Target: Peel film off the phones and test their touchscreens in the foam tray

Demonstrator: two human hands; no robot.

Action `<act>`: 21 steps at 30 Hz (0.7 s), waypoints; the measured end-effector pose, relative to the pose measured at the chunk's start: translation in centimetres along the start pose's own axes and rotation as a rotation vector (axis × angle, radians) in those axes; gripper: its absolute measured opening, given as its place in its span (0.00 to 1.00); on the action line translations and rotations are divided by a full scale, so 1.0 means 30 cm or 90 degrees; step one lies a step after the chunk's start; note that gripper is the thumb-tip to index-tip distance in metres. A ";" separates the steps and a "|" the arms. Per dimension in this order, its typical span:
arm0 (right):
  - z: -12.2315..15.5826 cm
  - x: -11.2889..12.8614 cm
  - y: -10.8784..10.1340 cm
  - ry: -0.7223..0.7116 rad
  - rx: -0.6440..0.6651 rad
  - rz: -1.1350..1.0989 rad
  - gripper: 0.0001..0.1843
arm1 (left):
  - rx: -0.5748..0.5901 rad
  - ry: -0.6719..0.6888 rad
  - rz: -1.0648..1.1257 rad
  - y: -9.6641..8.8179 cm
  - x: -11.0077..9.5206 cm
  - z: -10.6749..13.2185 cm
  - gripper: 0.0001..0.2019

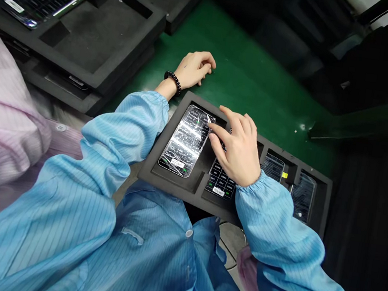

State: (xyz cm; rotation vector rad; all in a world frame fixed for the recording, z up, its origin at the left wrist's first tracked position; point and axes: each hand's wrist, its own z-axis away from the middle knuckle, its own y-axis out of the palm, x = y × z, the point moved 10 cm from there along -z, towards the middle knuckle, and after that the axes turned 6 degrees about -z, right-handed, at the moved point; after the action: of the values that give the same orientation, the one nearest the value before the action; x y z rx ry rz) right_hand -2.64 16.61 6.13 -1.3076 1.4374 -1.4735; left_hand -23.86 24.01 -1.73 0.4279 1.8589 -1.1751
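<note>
In the leftmost pocket of a matte dark foam tray (173,190), a glossy, film-wrapped, round-cornered, phone-shaped panel (183,141). At its upper right edge, right fingers (218,130) spread fairly wide. Over smooth green tabletop (259,92), left fingers (208,60) loosely curled; impossible to tell whether holding anything.

The green worktop (260,87) caught a dull sheen; deep shadow lay beyond, and pale floor (233,238) showed below.
</note>
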 end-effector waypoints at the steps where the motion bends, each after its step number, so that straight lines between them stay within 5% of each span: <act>1: 0.006 0.005 0.007 -0.003 0.007 -0.001 0.21 | 0.001 -0.001 -0.003 0.001 0.000 0.000 0.11; 10: -0.002 0.053 0.071 -0.045 0.062 0.017 0.23 | 0.006 -0.001 0.036 0.008 0.006 -0.004 0.12; 17: 0.152 0.020 -0.197 0.012 -0.080 -0.032 0.24 | 0.012 -0.055 0.104 0.011 0.028 0.000 0.11; 21: 0.347 -0.082 -0.240 0.113 -0.173 -0.104 0.21 | 0.007 -0.054 0.122 -0.006 0.012 0.025 0.10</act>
State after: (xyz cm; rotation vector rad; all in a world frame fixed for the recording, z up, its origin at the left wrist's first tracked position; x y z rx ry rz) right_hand 9.11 17.08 11.45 -1.5203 1.7294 -1.5740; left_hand -23.81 23.23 -2.05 0.5411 1.6988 -1.0584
